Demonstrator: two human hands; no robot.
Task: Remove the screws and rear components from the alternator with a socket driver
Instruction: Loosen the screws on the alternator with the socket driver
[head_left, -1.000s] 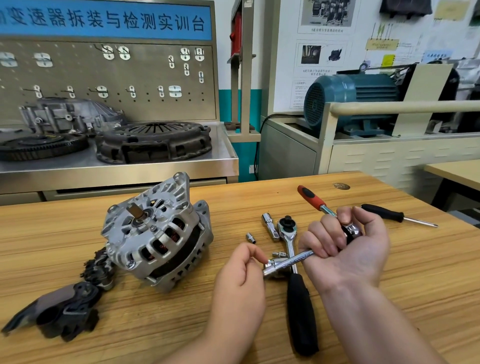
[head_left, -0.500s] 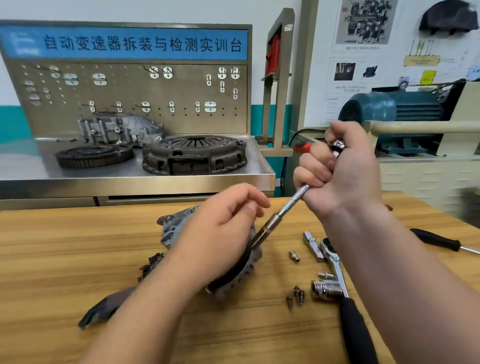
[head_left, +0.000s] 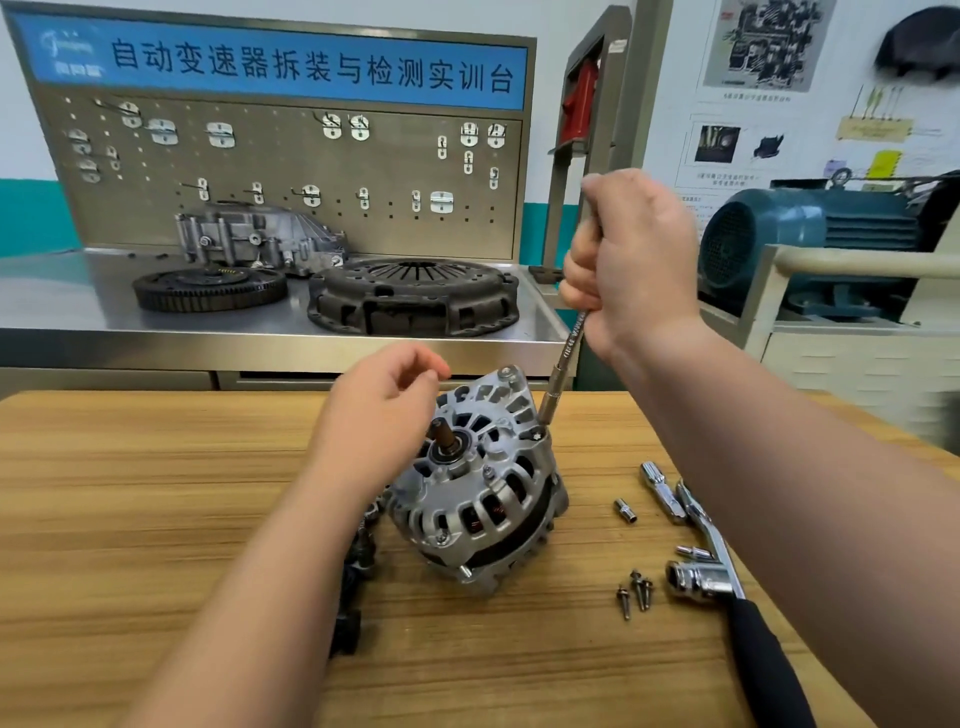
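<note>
The silver alternator (head_left: 483, 488) stands tilted on the wooden table (head_left: 130, 519), its pulley shaft facing me. My right hand (head_left: 634, 265) grips the upper part of the socket driver (head_left: 566, 358), held nearly upright. The driver's socket tip sits on a bolt (head_left: 537, 430) at the housing's upper right edge. My left hand (head_left: 379, 415) hovers at the alternator's upper left with loosely curled fingers that hold nothing, and it hides part of the housing. Three removed screws (head_left: 636, 592) lie on the table to the right.
A ratchet wrench (head_left: 727, 587) with a black handle, an extension bar (head_left: 660, 488) and a small socket (head_left: 625, 510) lie right of the alternator. Black removed parts (head_left: 353, 582) sit under my left forearm. A steel bench behind carries a clutch cover (head_left: 415, 296) and a ring gear (head_left: 208, 288).
My left hand has let go of the driver's socket end and drawn back to the left. My right hand has tipped the driver nearly upright, and its tip now sits on the bolt.
</note>
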